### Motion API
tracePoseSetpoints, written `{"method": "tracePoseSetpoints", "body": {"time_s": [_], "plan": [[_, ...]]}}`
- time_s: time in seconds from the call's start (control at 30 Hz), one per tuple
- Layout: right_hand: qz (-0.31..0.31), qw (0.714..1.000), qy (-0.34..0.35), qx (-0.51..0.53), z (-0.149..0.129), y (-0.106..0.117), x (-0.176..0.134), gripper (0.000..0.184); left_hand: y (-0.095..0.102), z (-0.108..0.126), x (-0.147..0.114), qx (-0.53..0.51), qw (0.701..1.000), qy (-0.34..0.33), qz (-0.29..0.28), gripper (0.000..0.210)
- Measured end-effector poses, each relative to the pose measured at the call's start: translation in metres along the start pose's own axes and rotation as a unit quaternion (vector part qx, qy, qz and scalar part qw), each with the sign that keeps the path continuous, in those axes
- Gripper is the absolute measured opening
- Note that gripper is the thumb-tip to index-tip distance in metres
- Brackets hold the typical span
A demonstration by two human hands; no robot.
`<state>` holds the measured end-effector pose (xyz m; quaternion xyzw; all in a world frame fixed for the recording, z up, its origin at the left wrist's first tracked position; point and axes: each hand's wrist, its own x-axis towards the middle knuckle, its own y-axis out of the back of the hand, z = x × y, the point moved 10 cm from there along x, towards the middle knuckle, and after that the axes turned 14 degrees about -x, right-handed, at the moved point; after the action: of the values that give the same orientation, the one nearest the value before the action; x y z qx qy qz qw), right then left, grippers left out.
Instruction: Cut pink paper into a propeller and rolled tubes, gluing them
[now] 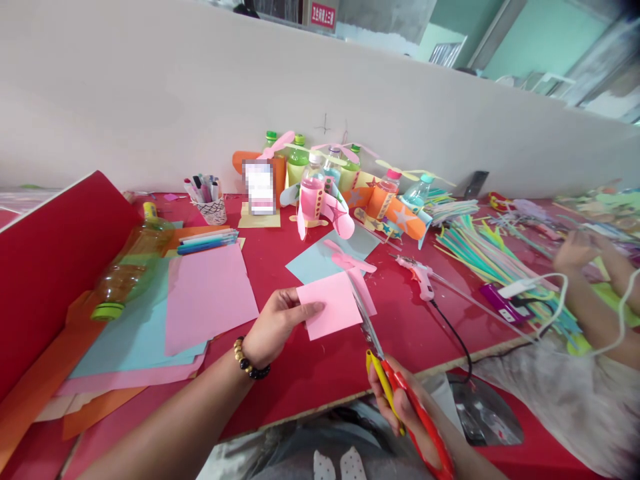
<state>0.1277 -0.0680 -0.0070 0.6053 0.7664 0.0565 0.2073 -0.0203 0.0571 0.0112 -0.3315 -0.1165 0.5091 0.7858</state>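
Observation:
My left hand (280, 323) pinches the left edge of a pink sheet of paper (333, 307), thumb on top. In my right hand (405, 400) are scissors (387, 377) with one red and one yellow handle. Their blades lie along the right edge of the pink paper, and a narrow pink strip (364, 290) shows just beyond them. How far the blades are spread is hard to make out. Behind the paper, a pink paper propeller (350, 259) rests near a light blue sheet (300, 267) on the red table (320, 380).
Bottles dressed as paper planes (313, 190) stand along the wall. A pink glue gun (417, 275) lies right, its cord over the table edge. Coloured sheets (210, 293) and a lying bottle (135, 260) are left, beside a pen cup (210, 207). Another person's hands (577, 250) are far right.

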Motion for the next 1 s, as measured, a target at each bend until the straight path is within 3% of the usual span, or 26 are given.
{"method": "tracePoseSetpoints", "body": {"time_s": [0.6, 0.83, 1.0], "plan": [[0.023, 0.999, -0.021, 0.009, -0.003, -0.001, 0.004, 0.056, -0.003, -0.005, 0.0, 0.006, 1.0, 0.016, -0.012, 0.016], [0.008, 0.998, -0.014, -0.057, -0.001, 0.001, 0.005, 0.058, -0.001, -0.005, 0.001, 0.01, 1.0, 0.012, -0.013, 0.014], [0.015, 1.0, -0.025, 0.002, 0.008, 0.001, 0.004, 0.053, 0.003, -0.005, 0.003, 0.016, 1.0, 0.008, -0.005, 0.018]]}}
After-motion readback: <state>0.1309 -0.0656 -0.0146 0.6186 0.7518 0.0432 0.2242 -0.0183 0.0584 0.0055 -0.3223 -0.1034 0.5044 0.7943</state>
